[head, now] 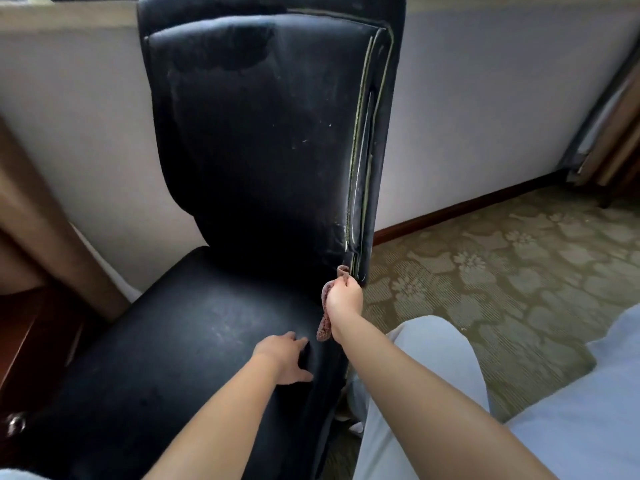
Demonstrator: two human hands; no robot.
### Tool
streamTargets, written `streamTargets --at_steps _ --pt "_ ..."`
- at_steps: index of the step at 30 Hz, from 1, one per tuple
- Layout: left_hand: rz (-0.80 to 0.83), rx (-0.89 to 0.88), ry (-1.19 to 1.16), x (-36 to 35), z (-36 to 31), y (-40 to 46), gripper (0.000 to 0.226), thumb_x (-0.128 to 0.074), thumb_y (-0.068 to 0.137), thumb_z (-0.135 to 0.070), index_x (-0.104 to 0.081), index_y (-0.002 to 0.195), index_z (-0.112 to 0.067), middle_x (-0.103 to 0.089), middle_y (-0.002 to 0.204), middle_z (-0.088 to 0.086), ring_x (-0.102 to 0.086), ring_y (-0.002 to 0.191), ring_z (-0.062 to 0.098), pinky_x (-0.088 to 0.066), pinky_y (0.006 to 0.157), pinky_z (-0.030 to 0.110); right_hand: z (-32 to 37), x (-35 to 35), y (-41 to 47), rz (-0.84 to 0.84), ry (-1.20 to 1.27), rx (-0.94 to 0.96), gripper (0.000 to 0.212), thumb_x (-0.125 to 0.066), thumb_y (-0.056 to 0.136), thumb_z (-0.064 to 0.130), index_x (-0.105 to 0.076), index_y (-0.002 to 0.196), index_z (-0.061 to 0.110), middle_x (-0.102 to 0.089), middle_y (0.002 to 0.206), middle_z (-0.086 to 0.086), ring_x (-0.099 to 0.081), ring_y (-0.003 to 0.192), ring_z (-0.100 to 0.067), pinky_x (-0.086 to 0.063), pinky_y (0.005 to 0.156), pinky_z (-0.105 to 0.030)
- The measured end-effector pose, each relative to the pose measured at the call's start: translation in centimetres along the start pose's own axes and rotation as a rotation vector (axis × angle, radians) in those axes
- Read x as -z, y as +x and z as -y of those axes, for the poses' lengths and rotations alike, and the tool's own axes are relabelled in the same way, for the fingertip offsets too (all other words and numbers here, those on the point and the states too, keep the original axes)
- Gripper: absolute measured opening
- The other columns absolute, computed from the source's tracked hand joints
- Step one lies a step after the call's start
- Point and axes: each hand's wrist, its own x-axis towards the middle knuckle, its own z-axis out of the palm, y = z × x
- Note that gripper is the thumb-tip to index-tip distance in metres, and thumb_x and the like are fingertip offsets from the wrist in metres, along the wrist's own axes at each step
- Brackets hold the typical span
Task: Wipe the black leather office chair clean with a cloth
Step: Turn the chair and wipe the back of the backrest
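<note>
The right hand [344,295] gripped a reddish cloth [325,323] against the backrest's lower right corner, the cloth hanging toward 6 o'clock. The left hand [282,356] lay flat, fingers spread, on the seat near its right edge. The chair [256,140] stood upright, back running 12 to 6. Patterned carpet [485,271] lay open at 3 o'clock; a wall [485,116] stood behind.

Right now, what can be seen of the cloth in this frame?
The cloth is a small reddish-brown rag with a nubby, dotted weave that looks like microfibre. The right hand holds it bunched: a short tip sticks up above the fingers against the lower right seam of the chair backrest, and a longer tail hangs limp below the hand beside the wrist, over the seat's right edge. The left hand rests on the seat nearby, not touching it.
</note>
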Motion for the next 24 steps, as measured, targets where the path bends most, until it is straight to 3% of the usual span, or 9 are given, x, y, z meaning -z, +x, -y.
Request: streamTargets --at_steps 4,8,11,14,15,17,19,21,24 --pt "-0.003 0.008 -0.030 0.4 -0.7 -0.1 0.083 -0.052 0.088 -0.059 -0.006 0.153 -0.035 -0.035 0.149 0.004 -0.048 0.126 0.029 -0.048 0.091 0.038 -0.2 0.1 -0.9 -0.051 0.055 0.030 0.026 -0.025 0.104 0.018 -0.050 0.099 0.025 -0.049 0.057 0.003 -0.043 0.050 -0.011 -0.036 0.056 -0.025" --pt "0.007 0.017 -0.022 0.5 -1.2 -0.5 0.080 -0.052 0.091 -0.053 -0.007 0.153 -0.033 -0.037 0.147 0.005 -0.046 0.127 0.030 -0.047 0.092 0.038 -0.7 0.7 -1.6 -0.119 0.051 0.026 0.029 -0.025 0.103 0.021 -0.054 0.109 0.024 -0.052 0.063 0.004 -0.049 0.062 -0.014 -0.040 0.070 -0.032" --pt "0.023 0.009 -0.019 0.0 -1.5 -0.9 0.084 -0.054 0.089 -0.054 -0.004 0.154 -0.033 -0.038 0.147 0.004 -0.047 0.126 0.030 -0.047 0.090 0.037 -1.1 1.4 -2.1 -0.146 0.100 0.007 0.026 -0.026 0.103 0.020 -0.051 0.106 0.024 -0.051 0.059 0.004 -0.048 0.057 -0.013 -0.039 0.067 -0.030" --pt "0.053 0.012 -0.067 -0.4 -1.8 -1.0 0.091 -0.057 0.088 -0.054 0.003 0.153 -0.034 -0.052 0.136 0.004 -0.053 0.120 0.027 -0.047 0.088 0.035 -1.0 1.8 -2.5 -0.192 0.090 0.036 0.032 -0.026 0.103 0.018 -0.054 0.117 0.015 -0.053 0.062 0.002 -0.050 0.059 -0.015 -0.039 0.063 -0.029" --pt "0.070 0.010 -0.085 -0.4 -2.0 -1.1 0.092 -0.057 0.088 -0.053 0.005 0.153 -0.034 -0.056 0.132 0.005 -0.055 0.117 0.027 -0.048 0.088 0.035 -0.9 1.9 -2.8 -0.215 0.086 0.043 0.033 -0.026 0.103 0.017 -0.054 0.119 0.012 -0.058 0.067 -0.001 -0.054 0.062 -0.017 -0.039 0.063 -0.028" --pt "0.117 0.007 -0.067 -0.9 -2.3 -1.7 0.093 -0.056 0.088 -0.053 0.008 0.153 -0.033 -0.057 0.130 0.006 -0.057 0.115 0.027 -0.048 0.089 0.035 -1.3 1.8 -3.4 -0.289 0.053 0.022 0.034 -0.028 0.103 0.017 -0.054 0.122 0.005 -0.066 0.100 -0.011 -0.061 0.090 -0.026 -0.042 0.076 -0.029" --pt "0.162 -0.002 -0.010 -1.9 -2.3 -1.8 0.092 -0.055 0.088 -0.054 0.005 0.154 -0.029 -0.053 0.136 0.005 -0.053 0.120 0.028 -0.047 0.095 0.037 -2.4 1.7 -4.1 -0.350 0.065 -0.029 0.034 -0.031 0.102 0.017 -0.053 0.122 0.000 -0.058 0.124 -0.016 -0.056 0.110 -0.030 -0.042 0.092 -0.032" --pt "0.175 -0.011 0.040 -2.6 -2.1 -1.3 0.094 -0.055 0.086 -0.057 0.002 0.154 -0.028 -0.051 0.140 0.003 -0.051 0.124 0.027 -0.045 0.100 0.039 -2.8 1.9 -5.0 -0.353 0.036 -0.024 0.035 -0.030 0.103 0.018 -0.052 0.122 -0.001 -0.057 0.125 -0.017 -0.055 0.110 -0.030 -0.041 0.092 -0.031" --pt "0.199 -0.018 -0.034 -2.0 -2.0 -1.0 0.091 -0.056 0.088 -0.053 0.001 0.154 -0.031 -0.052 0.138 0.004 -0.055 0.120 0.027 -0.048 0.096 0.037 -2.3 2.8 -5.2 -0.325 0.015 -0.026 0.035 -0.028 0.104 0.017 -0.052 0.123 0.000 -0.061 0.117 -0.018 -0.057 0.105 -0.031 -0.037 0.075 -0.026"
